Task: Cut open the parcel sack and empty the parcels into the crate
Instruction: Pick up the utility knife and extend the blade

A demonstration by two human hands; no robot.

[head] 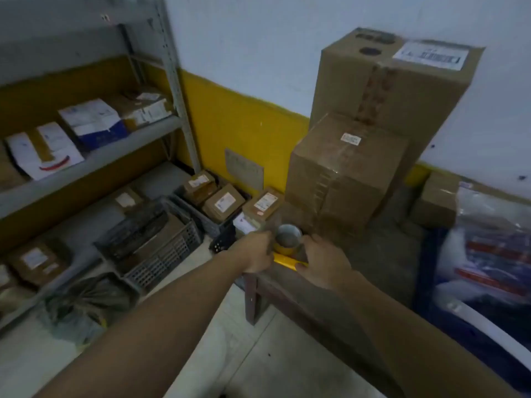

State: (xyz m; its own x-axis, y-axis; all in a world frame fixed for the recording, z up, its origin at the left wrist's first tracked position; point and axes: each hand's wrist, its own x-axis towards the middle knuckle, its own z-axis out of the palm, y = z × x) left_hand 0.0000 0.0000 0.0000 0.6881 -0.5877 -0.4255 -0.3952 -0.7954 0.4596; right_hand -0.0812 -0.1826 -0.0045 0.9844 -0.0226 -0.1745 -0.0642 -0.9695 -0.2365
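A yellow cutter lies on the corner of a wooden bench, just in front of a yellow tape roll with a grey core. My right hand has its thumb on the cutter's right end and its fingers curled beside the roll. My left hand is curled against the roll's left side and hides the cutter's other end. A clear-and-blue plastic parcel sack bulges at the right. A grey slatted crate stands on the floor at the left.
Two big cardboard boxes are stacked on the bench behind the roll. A second crate holding small parcels sits by the yellow wall. Metal shelving with parcels fills the left, and a dark bag lies on the floor.
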